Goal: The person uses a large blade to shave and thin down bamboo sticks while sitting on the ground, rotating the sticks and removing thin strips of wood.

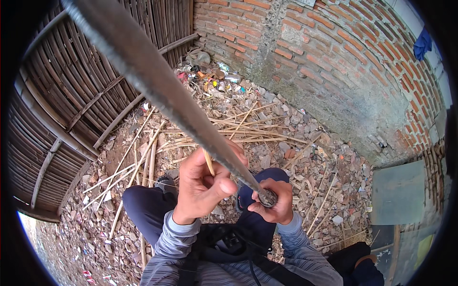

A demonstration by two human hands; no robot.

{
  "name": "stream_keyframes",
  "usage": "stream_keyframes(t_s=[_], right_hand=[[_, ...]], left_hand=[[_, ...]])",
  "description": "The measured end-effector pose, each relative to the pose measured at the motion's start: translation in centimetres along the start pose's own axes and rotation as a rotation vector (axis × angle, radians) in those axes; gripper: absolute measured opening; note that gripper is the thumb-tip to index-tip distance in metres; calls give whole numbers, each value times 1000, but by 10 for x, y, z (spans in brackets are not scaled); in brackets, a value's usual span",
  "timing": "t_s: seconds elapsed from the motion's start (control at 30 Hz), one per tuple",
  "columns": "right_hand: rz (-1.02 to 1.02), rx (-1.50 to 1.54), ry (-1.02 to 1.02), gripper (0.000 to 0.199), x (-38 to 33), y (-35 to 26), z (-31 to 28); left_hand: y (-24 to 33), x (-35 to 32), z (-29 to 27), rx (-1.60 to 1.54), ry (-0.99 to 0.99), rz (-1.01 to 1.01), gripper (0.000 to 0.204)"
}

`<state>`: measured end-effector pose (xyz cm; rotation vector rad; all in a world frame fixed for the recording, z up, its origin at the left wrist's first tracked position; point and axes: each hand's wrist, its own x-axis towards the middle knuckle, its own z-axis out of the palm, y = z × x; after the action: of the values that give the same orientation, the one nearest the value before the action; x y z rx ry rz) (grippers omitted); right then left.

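A long dark blade, like a machete's [157,81], slants from the upper left toward me, very close to the view. My right hand [277,202] is closed around its lower end, where a rough, dark rounded part shows. To the left, my left hand [202,183] is raised with its fingers curled and its thumb stretched out. A thin pale bamboo strip [208,162] sits in its fingers; the blade passes in front of part of this hand, hiding some fingertips. Whether the blade touches the strip, I cannot tell.
Cut bamboo strips [238,131] lie scattered over stony, littered ground [129,219]. A bamboo fence [86,86] stands left, a brick wall [324,62] at the back and right. A grey panel [398,193] leans at the right. Dark clothing [355,264] shows lower right.
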<state>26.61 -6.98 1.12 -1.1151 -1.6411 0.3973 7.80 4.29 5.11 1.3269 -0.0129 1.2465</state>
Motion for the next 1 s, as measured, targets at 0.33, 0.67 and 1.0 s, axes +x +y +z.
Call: stream_keyframes(t_s=[0.33,0.67,1.0], right_hand=[[-64,-61,44,37,3,-5,3],[-66,-85,45,35,5,-9,0],[-42,-91,91,38,3,-7,2]], left_hand=[[4,4,10,133,-151,-4,35],[8,-1,11,50,-139,-121,32],[8,4,30,175,65,-95,41]])
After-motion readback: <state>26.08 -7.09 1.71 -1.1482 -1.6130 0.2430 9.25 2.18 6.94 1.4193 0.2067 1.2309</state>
